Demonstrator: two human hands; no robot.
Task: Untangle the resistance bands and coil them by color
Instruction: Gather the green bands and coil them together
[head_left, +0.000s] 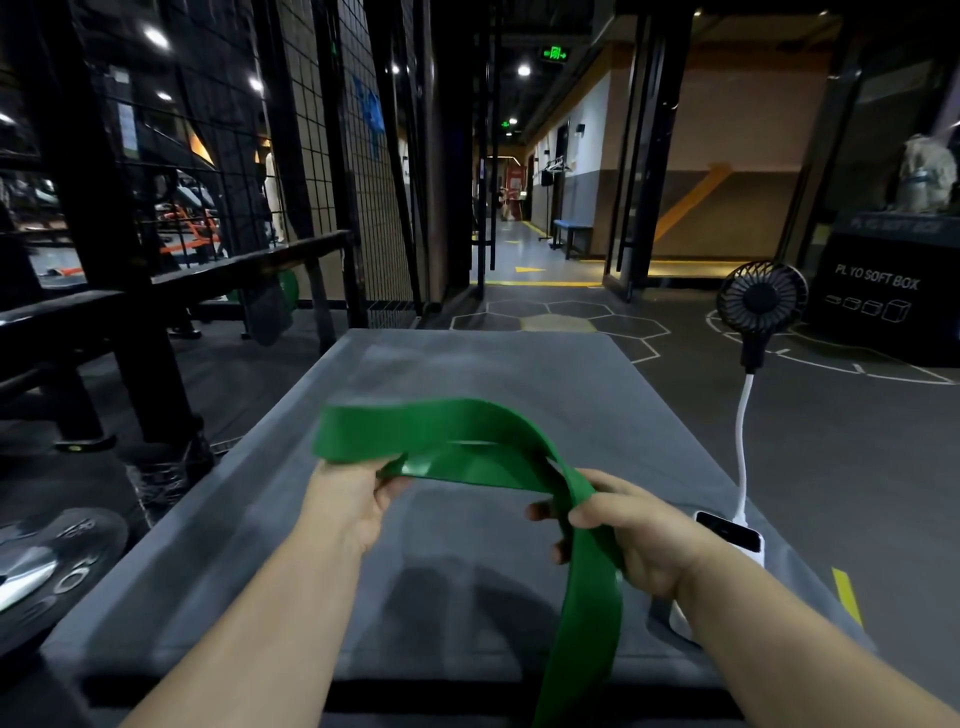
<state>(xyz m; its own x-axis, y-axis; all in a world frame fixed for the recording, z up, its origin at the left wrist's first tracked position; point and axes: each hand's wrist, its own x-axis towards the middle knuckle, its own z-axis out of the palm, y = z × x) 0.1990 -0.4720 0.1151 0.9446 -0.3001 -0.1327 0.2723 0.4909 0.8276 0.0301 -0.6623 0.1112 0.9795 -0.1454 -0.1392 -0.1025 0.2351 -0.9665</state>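
both hands (634, 535) grip the green resistance band (467, 431) above the grey tabletop (467, 364); its dangling tail could snag, retwisting the coil.

Band (467, 447) solid green; mat (467, 374) plain grey; fan (761, 301) black w/ white neck, right of frame; floor's hexagon lines white, approx.

Power bank (731, 535) with fan (761, 300) on grey mat (467, 364).
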